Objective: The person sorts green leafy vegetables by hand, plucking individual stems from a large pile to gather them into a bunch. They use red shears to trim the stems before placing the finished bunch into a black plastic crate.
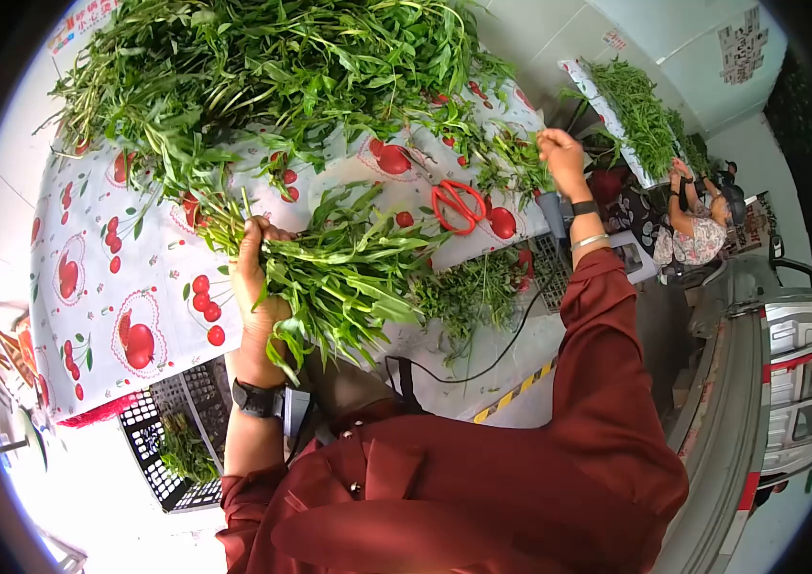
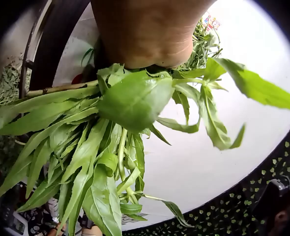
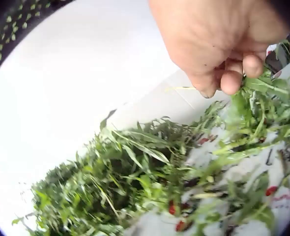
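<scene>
My left hand (image 1: 258,287) grips a bunch of long-leaved greens (image 1: 349,277) around its stems, over the near edge of the table. The cut stem ends point away to the upper left, and the leaves fan out to the right. In the left wrist view the bunch (image 2: 96,162) covers the fingers. To the right, my right hand (image 1: 564,158) is raised with curled fingers near the table's far right corner. A thin pale stem (image 3: 182,89) shows at its fingertips, with a leaf on the other side, so it pinches a small sprig.
A large heap of greens (image 1: 272,77) covers the table's far side. Red-handled scissors (image 1: 459,207) lie on the cherry-print tablecloth (image 1: 162,297). Black crates (image 1: 148,459) with greens stand below. Another person (image 1: 698,225) works at a second table of greens (image 1: 640,115).
</scene>
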### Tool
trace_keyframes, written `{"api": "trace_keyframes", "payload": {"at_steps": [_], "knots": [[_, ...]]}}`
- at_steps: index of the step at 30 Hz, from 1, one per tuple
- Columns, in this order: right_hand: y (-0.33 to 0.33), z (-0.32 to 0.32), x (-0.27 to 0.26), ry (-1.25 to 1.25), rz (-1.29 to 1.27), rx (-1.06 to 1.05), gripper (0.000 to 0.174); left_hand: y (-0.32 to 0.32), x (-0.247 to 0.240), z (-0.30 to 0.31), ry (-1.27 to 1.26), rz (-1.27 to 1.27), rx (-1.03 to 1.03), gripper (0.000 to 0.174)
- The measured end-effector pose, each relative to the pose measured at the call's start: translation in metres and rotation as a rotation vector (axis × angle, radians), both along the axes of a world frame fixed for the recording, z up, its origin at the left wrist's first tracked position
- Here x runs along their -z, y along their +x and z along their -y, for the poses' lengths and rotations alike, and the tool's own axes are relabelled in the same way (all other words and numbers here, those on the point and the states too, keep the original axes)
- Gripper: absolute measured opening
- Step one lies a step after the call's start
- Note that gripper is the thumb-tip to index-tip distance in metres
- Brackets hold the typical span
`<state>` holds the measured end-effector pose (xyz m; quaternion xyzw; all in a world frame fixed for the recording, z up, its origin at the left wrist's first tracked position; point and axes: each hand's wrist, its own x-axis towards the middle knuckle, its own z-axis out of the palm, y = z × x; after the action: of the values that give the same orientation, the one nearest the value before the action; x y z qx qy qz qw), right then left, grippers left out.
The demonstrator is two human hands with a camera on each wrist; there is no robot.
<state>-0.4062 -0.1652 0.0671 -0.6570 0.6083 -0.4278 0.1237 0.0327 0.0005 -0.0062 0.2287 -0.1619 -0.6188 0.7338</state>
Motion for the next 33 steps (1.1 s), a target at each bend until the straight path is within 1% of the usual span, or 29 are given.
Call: {"api": "trace_keyframes", "payload": {"at_steps": [1,2,3,5,7,8,9,10,13,14,16,17,19,20,21,23,24,25,26,27,29,30,31,33], "knots": [[0.007,-0.004,-0.012,0.198,0.301,0.031,0.012,0.0,0.001,-0.002,0.002,-0.007,0.005,0.02],[0.015,-0.007,-0.021,0.198,0.399,0.017,0.012,-0.001,0.0,-0.003,0.012,0.0,0.003,0.019],[0.015,-0.007,-0.023,0.199,0.397,0.017,0.012,-0.001,0.0,-0.003,0.012,-0.002,0.002,0.019],[0.018,-0.003,-0.029,0.243,0.553,-0.063,0.011,-0.001,-0.002,-0.003,0.005,0.009,-0.004,0.02],[0.026,0.001,-0.027,0.258,0.561,-0.059,0.011,-0.002,-0.002,-0.004,0.025,0.012,-0.018,0.02],[0.032,0.0,-0.025,0.239,0.472,-0.075,0.011,-0.002,-0.002,-0.003,0.045,0.015,-0.026,0.02],[0.038,0.001,-0.024,0.22,0.383,-0.088,0.012,-0.001,0.0,-0.003,0.009,-0.007,-0.012,0.02],[0.044,0.004,-0.023,0.244,0.326,-0.096,0.011,-0.001,0.0,-0.004,0.005,-0.014,-0.009,0.02],[0.068,0.01,-0.017,0.307,0.121,-0.222,0.019,-0.002,0.0,-0.002,-0.002,-0.009,-0.007,0.02],[0.077,0.012,-0.013,0.303,0.124,-0.222,0.019,-0.001,0.0,-0.002,0.002,0.0,-0.011,0.02],[0.094,0.021,-0.005,0.305,-0.025,-0.355,0.026,-0.003,-0.003,-0.003,0.009,0.018,-0.023,0.02],[0.101,0.026,0.001,0.302,-0.06,-0.399,0.03,-0.003,-0.004,-0.004,0.021,0.031,-0.037,0.02],[0.112,0.034,0.012,0.306,-0.267,-0.418,0.034,-0.001,-0.001,-0.003,0.0,0.037,-0.034,0.02],[0.12,0.034,0.016,0.201,-0.331,-0.402,0.033,-0.002,-0.001,-0.003,0.016,0.02,-0.044,0.019],[0.123,0.033,0.017,0.198,-0.329,-0.405,0.033,-0.002,-0.003,-0.003,0.03,0.004,-0.052,0.019],[0.125,0.027,0.016,0.171,-0.607,-0.204,0.031,-0.005,-0.007,-0.004,0.034,0.004,-0.066,0.018],[0.117,0.029,0.019,0.125,-0.646,-0.177,0.025,-0.004,-0.007,-0.003,0.039,-0.009,-0.061,0.018],[0.113,0.031,0.018,0.205,-0.673,-0.12,0.019,-0.003,-0.005,-0.005,0.049,-0.024,-0.057,0.018],[0.104,0.031,0.019,0.202,-0.693,-0.055,0.018,-0.002,-0.006,-0.006,0.049,0.033,-0.033,0.02],[0.093,0.031,0.02,0.196,-0.713,0.013,0.017,-0.002,-0.006,-0.006,0.047,0.032,-0.03,0.02],[0.066,0.028,0.023,0.167,-0.711,0.071,0.016,-0.003,-0.006,-0.005,0.026,0.004,-0.02,0.02],[0.051,0.027,0.025,0.166,-0.692,0.046,0.016,-0.002,-0.006,-0.005,0.052,0.003,-0.011,0.02],[0.035,0.023,0.028,0.174,-0.592,0.04,0.015,-0.003,-0.007,-0.005,0.051,-0.001,-0.007,0.02],[0.008,0.026,0.039,0.201,-0.4,0.044,0.02,-0.004,-0.008,-0.006,0.072,0.016,-0.032,0.02]]}}
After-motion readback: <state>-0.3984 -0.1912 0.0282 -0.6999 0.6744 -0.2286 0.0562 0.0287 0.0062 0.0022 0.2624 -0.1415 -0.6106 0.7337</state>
